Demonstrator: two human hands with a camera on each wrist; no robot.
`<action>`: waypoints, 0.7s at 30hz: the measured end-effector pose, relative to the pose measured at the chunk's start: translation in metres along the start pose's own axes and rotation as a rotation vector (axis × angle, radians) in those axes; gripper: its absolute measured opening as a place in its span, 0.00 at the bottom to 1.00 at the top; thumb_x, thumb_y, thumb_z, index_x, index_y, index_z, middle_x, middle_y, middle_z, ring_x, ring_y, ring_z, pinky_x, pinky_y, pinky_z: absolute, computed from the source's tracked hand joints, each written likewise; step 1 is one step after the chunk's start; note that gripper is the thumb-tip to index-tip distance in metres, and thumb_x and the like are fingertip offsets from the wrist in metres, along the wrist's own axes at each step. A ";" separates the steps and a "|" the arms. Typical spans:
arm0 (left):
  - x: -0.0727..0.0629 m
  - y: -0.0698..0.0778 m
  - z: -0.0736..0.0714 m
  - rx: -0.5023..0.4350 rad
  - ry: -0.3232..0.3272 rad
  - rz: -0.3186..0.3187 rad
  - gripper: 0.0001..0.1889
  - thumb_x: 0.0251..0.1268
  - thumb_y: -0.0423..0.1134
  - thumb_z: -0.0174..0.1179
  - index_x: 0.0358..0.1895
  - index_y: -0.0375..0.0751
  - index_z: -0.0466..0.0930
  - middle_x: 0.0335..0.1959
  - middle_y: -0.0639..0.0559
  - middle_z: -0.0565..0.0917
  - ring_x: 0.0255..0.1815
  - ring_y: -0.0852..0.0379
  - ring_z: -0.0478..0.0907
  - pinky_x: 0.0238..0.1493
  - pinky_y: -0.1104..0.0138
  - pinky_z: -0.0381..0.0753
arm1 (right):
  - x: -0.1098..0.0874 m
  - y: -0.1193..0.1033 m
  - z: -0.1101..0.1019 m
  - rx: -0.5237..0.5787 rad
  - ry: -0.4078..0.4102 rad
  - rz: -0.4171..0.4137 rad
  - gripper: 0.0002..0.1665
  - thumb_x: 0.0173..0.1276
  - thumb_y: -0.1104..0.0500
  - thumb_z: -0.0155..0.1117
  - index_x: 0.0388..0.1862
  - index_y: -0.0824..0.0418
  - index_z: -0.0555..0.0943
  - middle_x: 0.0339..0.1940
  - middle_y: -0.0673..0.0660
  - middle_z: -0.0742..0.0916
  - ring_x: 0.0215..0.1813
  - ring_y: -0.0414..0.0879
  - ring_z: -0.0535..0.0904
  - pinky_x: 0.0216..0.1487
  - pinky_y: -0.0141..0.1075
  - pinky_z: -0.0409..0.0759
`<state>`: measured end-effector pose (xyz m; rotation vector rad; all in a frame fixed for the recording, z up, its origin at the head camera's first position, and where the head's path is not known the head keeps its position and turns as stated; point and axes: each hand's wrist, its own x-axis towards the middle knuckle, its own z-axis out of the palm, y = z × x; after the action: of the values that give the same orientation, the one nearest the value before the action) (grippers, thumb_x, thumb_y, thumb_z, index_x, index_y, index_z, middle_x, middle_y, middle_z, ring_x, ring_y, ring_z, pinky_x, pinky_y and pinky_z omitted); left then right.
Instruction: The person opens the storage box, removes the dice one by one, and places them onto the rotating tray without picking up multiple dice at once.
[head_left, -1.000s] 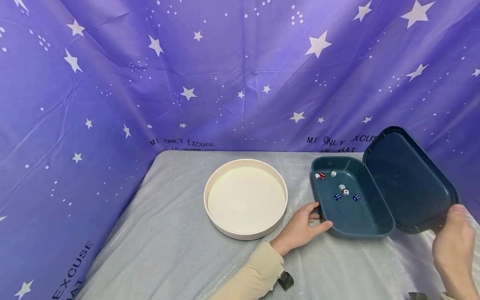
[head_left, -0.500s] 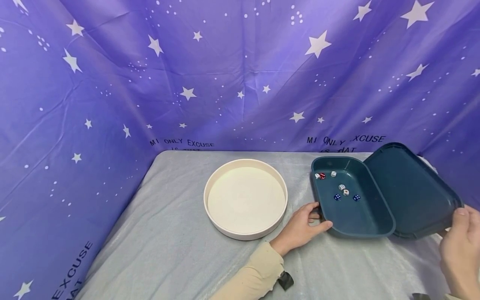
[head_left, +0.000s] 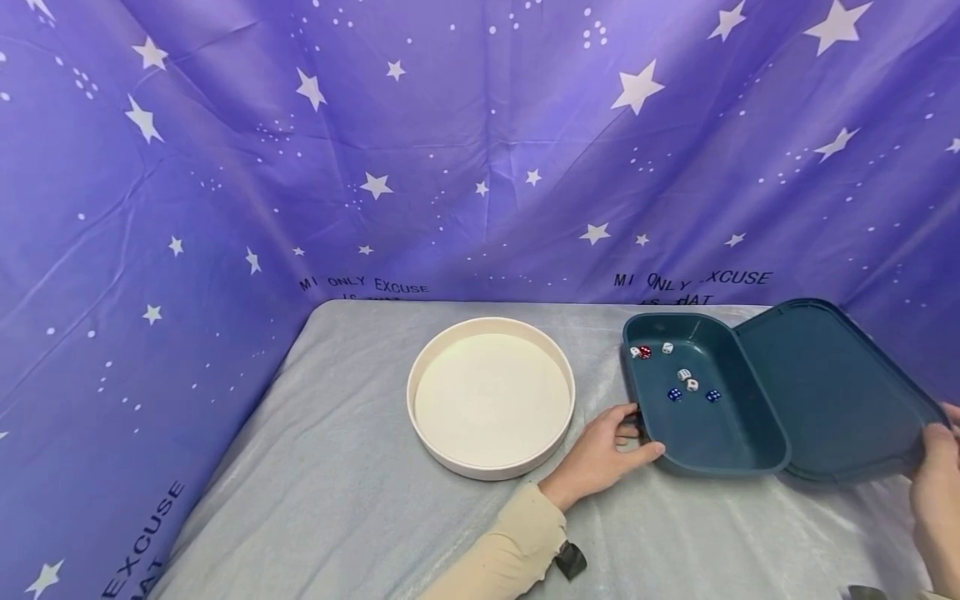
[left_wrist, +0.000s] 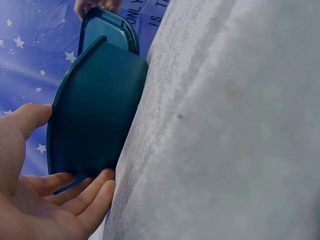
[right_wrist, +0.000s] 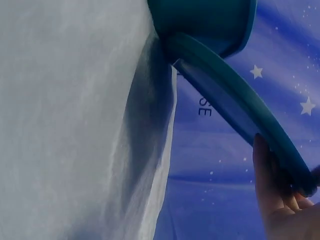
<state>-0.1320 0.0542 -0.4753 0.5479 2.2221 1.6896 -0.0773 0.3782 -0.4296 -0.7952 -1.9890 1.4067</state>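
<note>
A dark teal box [head_left: 738,433] stands uncovered on the right side of the table. Inside lie several small dice: a red die [head_left: 645,352], white ones and two blue dice [head_left: 713,396]. My left hand [head_left: 600,454] holds the box's near left corner, thumb at the rim and fingers against the wall, as the left wrist view shows. With my right hand [head_left: 936,487] I grip the outer end of the matching lid [head_left: 840,392]. In the right wrist view the lid [right_wrist: 235,95] slants, its lower edge down beside the box and its held end raised.
A round cream tray [head_left: 491,471] with a low wall stands left of the box. Pale grey plush cloth [head_left: 337,500] covers the table. A purple curtain [head_left: 450,167] with white stars hangs behind and to the left.
My right hand has moved right and down with the lid, which has tipped from steep to flatter beside the box. The left hand, box and dice have stayed put.
</note>
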 end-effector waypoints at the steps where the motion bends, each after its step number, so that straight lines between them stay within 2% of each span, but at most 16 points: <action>1: 0.000 0.000 0.000 0.000 0.000 -0.001 0.34 0.65 0.49 0.67 0.71 0.43 0.67 0.62 0.56 0.77 0.53 0.69 0.78 0.54 0.78 0.79 | 0.004 0.007 -0.001 -0.051 0.006 -0.029 0.21 0.81 0.59 0.37 0.65 0.40 0.67 0.35 0.36 0.70 0.31 0.21 0.65 0.27 0.09 0.63; 3: -0.001 0.001 0.000 0.001 -0.001 -0.004 0.34 0.66 0.48 0.67 0.71 0.43 0.67 0.63 0.56 0.77 0.53 0.69 0.78 0.54 0.78 0.79 | 0.015 0.027 -0.003 -0.138 0.038 -0.080 0.23 0.81 0.57 0.39 0.69 0.38 0.66 0.37 0.30 0.69 0.37 0.20 0.63 0.38 0.13 0.67; 5: -0.001 0.002 -0.001 0.000 -0.003 -0.009 0.34 0.66 0.48 0.66 0.71 0.43 0.67 0.63 0.56 0.77 0.53 0.69 0.78 0.54 0.78 0.79 | 0.028 0.049 -0.004 -0.200 0.082 -0.136 0.24 0.80 0.54 0.42 0.71 0.37 0.66 0.41 0.26 0.68 0.45 0.20 0.67 0.50 0.17 0.67; 6: -0.001 0.002 0.000 -0.001 -0.004 -0.011 0.33 0.66 0.48 0.66 0.71 0.43 0.67 0.63 0.56 0.77 0.54 0.69 0.78 0.54 0.78 0.79 | 0.035 0.059 -0.005 -0.213 0.096 -0.159 0.25 0.79 0.53 0.44 0.72 0.38 0.67 0.45 0.25 0.68 0.51 0.21 0.67 0.57 0.19 0.66; 8: -0.002 0.003 -0.001 0.001 -0.004 -0.014 0.34 0.66 0.49 0.66 0.72 0.43 0.67 0.63 0.56 0.76 0.54 0.69 0.78 0.54 0.78 0.79 | 0.046 0.075 -0.007 -0.230 0.122 -0.188 0.25 0.77 0.53 0.47 0.71 0.37 0.68 0.52 0.24 0.69 0.58 0.20 0.66 0.65 0.19 0.61; 12: -0.002 0.003 -0.002 0.007 -0.008 -0.016 0.34 0.66 0.49 0.66 0.72 0.43 0.67 0.64 0.56 0.76 0.54 0.68 0.78 0.54 0.78 0.79 | 0.054 0.087 -0.009 -0.218 0.142 -0.284 0.27 0.72 0.58 0.51 0.68 0.41 0.73 0.50 0.25 0.71 0.52 0.17 0.64 0.59 0.16 0.60; 13: -0.002 0.003 -0.002 0.008 -0.009 -0.016 0.34 0.66 0.49 0.66 0.72 0.44 0.67 0.64 0.56 0.76 0.54 0.68 0.78 0.55 0.78 0.79 | 0.052 0.085 -0.010 -0.213 0.135 -0.299 0.27 0.71 0.59 0.51 0.68 0.45 0.74 0.53 0.28 0.74 0.53 0.18 0.64 0.61 0.16 0.59; 15: -0.002 0.003 -0.002 0.008 -0.010 -0.020 0.34 0.66 0.50 0.66 0.72 0.43 0.67 0.64 0.56 0.76 0.54 0.68 0.78 0.55 0.78 0.79 | 0.049 0.083 -0.010 -0.201 0.132 -0.332 0.27 0.70 0.59 0.51 0.67 0.42 0.74 0.52 0.25 0.72 0.53 0.17 0.63 0.62 0.16 0.57; 18: -0.002 0.003 -0.001 0.008 -0.009 -0.029 0.34 0.66 0.50 0.66 0.72 0.44 0.66 0.64 0.56 0.76 0.54 0.68 0.78 0.55 0.77 0.79 | 0.043 0.076 -0.010 -0.197 0.127 -0.352 0.27 0.71 0.59 0.52 0.67 0.42 0.74 0.52 0.24 0.71 0.56 0.17 0.62 0.63 0.16 0.56; 19: -0.002 0.003 -0.001 0.008 -0.007 -0.032 0.34 0.66 0.50 0.66 0.72 0.44 0.66 0.64 0.56 0.76 0.54 0.69 0.78 0.55 0.77 0.79 | 0.042 0.075 -0.010 -0.188 0.112 -0.350 0.26 0.71 0.60 0.52 0.67 0.46 0.76 0.51 0.24 0.71 0.55 0.17 0.62 0.62 0.16 0.56; 21: -0.002 0.003 -0.001 0.010 -0.007 -0.038 0.34 0.66 0.51 0.66 0.72 0.45 0.66 0.64 0.57 0.75 0.54 0.69 0.78 0.55 0.77 0.79 | 0.043 0.080 -0.011 -0.204 0.111 -0.350 0.26 0.71 0.60 0.52 0.68 0.46 0.75 0.49 0.22 0.69 0.50 0.15 0.62 0.56 0.14 0.59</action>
<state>-0.1301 0.0525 -0.4725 0.5098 2.2229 1.6571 -0.0865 0.4386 -0.4973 -0.5603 -2.0847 0.9528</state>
